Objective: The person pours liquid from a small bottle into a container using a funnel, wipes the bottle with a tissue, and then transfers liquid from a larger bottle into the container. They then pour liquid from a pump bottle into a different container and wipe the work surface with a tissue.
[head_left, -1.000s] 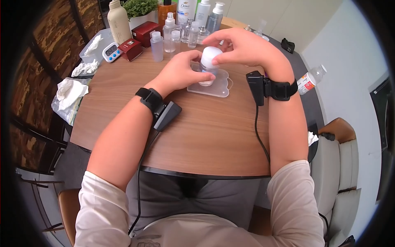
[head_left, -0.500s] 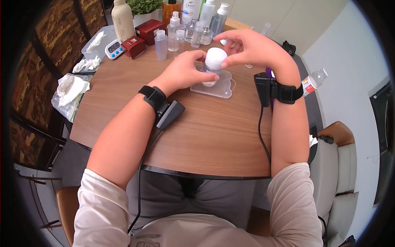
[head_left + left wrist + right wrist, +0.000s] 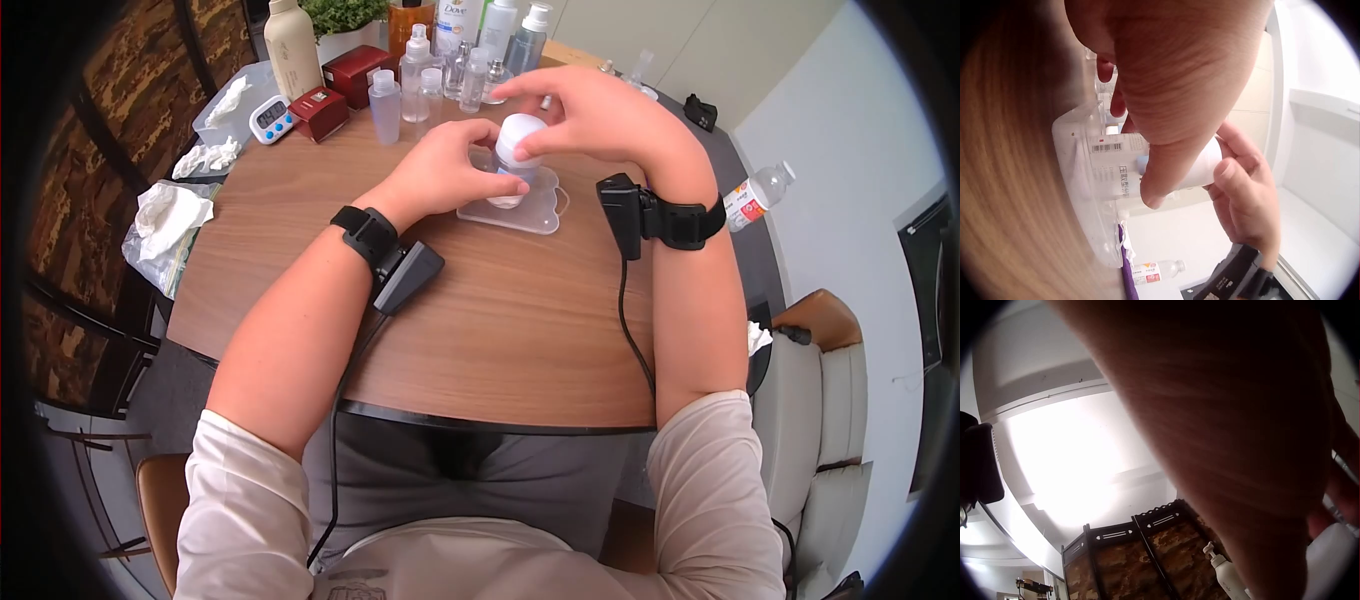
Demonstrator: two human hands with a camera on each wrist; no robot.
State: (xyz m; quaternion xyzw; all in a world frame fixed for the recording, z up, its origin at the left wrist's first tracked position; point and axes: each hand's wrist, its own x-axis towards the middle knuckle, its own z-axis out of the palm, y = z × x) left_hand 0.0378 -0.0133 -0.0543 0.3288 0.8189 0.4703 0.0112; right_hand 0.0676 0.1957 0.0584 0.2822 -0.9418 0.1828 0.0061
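Observation:
A clear bottle with a printed label and barcode stands upright on a clear plastic tray. My left hand grips its body, thumb across the front. At the top, my right hand holds the wide white cap between thumb and fingers. The left wrist view shows the right thumb lying against the side of the cap, with fingers behind it. Only a white edge of the cap shows in the right wrist view, where the palm covers most of the picture.
Behind the left hand stand several small clear bottles, with pump bottles farther back. Dark red boxes, a timer and a beige pump bottle are at the left. A labelled drink bottle lies beyond the right wrist.
The right thumb has moved from the cap's right edge half a second ago to across its front, and the right hand has shifted left. The left hand keeps its grip on the bottle.

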